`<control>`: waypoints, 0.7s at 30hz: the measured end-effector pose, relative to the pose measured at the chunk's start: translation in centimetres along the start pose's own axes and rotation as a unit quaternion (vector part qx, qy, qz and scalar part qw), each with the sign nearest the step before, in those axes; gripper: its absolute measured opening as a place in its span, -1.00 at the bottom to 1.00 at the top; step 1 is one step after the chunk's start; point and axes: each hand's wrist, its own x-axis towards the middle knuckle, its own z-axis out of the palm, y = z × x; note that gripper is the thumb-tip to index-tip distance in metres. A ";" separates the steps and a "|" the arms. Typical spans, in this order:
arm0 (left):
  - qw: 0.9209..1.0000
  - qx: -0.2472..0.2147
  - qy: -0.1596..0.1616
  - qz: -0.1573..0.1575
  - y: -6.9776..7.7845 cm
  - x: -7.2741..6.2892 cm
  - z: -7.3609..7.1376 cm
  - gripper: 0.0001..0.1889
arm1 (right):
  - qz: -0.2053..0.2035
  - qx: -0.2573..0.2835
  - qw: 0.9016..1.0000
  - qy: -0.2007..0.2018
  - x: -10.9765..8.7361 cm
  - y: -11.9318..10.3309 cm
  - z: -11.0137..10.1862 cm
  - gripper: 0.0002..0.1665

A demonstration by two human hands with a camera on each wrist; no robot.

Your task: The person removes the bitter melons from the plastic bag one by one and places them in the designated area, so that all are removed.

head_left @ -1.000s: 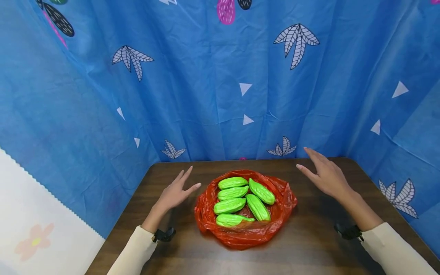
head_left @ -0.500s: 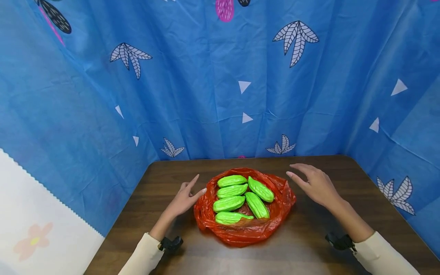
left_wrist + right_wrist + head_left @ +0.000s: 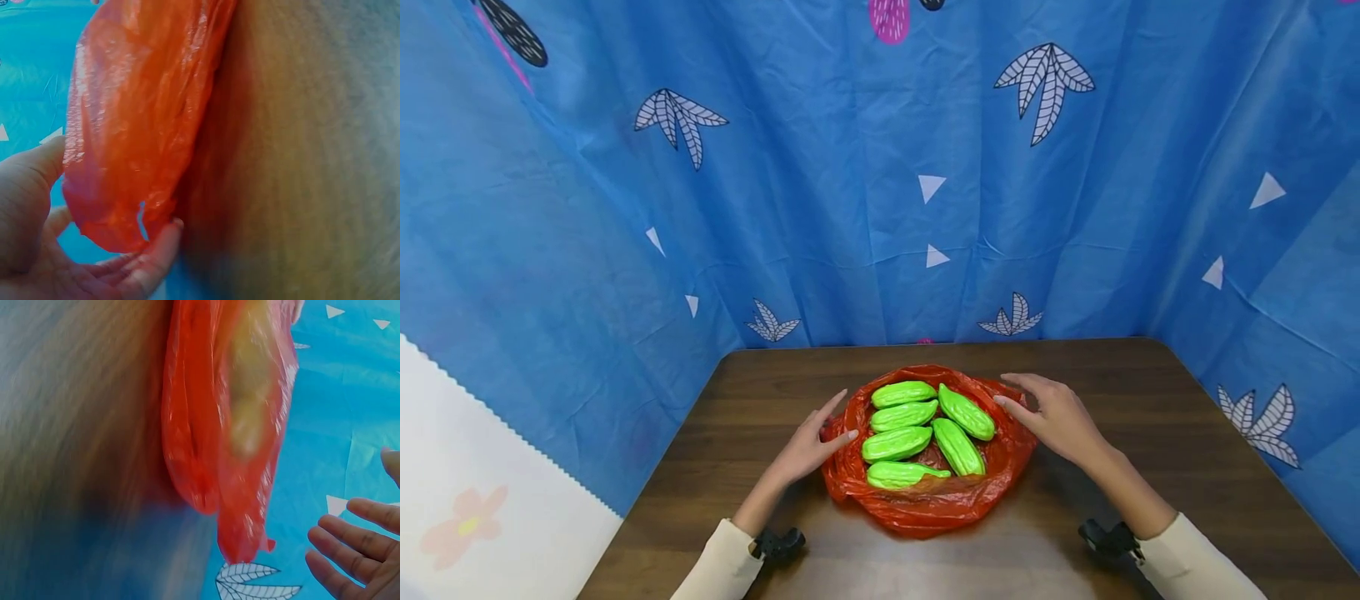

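A red plastic bag (image 3: 925, 518) lies on the table with its mouth spread wide. Several bright green, ridged bitter gourds (image 3: 897, 444) lie inside, some side by side on the left and others slanted on the right. My left hand (image 3: 805, 450) is at the bag's left rim, thumb over the edge. In the left wrist view its loosely bent fingers (image 3: 164, 250) lie under and beside the crinkled red film; whether they press it is unclear. My right hand (image 3: 1063, 425) hovers at the right rim, fingers spread. The right wrist view shows that hand (image 3: 356, 550) apart from the plastic.
The dark wooden table (image 3: 700, 492) runs back to a blue patterned curtain (image 3: 820, 192) behind and on both sides. A white cloth with a flower print (image 3: 475, 467) hangs at the left. Black wrist cameras (image 3: 778, 546) sit on both wrists.
Both hands have moved inward towards the bag, the left one rightward and the right one leftward and lower. The bag and gourds stay put.
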 end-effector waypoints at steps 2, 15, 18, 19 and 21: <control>1.000 -0.023 -0.006 0.011 -0.3 0.0 0.2 -0.21 | 0.002 0.009 1.000 -0.003 0.1 0.0 0.5 -0.38; 0.998 -0.064 -0.007 -0.007 -1.4 0.0 1.1 -0.35 | 0.018 0.051 0.998 -0.025 0.4 0.0 2.8 -0.40; 0.998 -0.061 -0.008 -0.012 -1.4 0.0 1.1 -0.34 | 0.020 0.054 0.998 -0.032 0.5 0.1 3.3 -0.41; 0.998 -0.060 -0.006 -0.013 -1.4 0.0 1.1 -0.33 | 0.020 0.054 0.998 -0.035 0.5 0.2 3.4 -0.42; 0.998 -0.063 -0.003 -0.016 -1.4 0.1 1.2 -0.32 | 0.024 0.053 0.997 -0.042 0.6 0.3 3.7 -0.43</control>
